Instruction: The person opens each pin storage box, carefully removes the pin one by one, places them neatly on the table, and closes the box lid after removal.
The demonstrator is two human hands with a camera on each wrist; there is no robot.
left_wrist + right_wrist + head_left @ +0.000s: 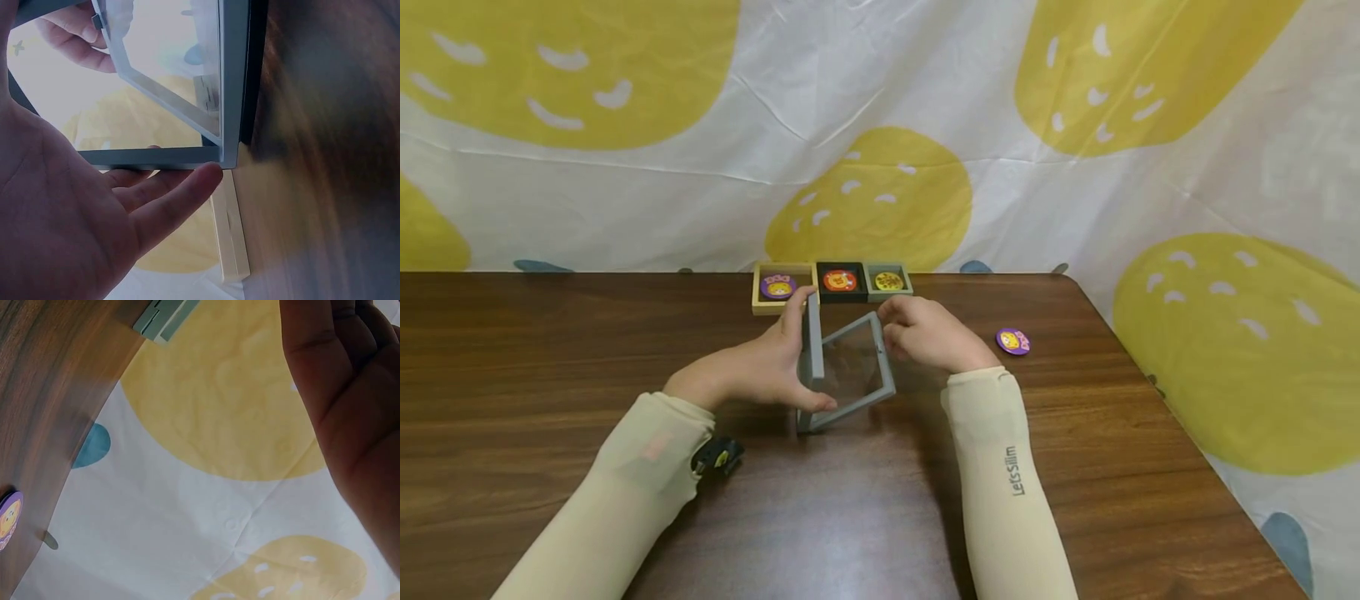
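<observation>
The right wrist view cuts off the right hand (353, 412) at upper right and a purple badge (10, 520) at left; the left wrist view crops the grey frame (232, 81) at top.

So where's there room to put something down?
The table's bare left of the left sleeve, and between the right sleeve, loose badge and right edge. It's crowded around the hands, grey frame and three trays behind.

Facing me, dark brown wood-grain surface (550, 358), rounded far right corner. Behind it and along my right, creased white cloth (895, 75), big yellow shapes (880, 200), white flecks, small blue-grey patches (976, 267). Soft glare (820, 533) near me.
</observation>
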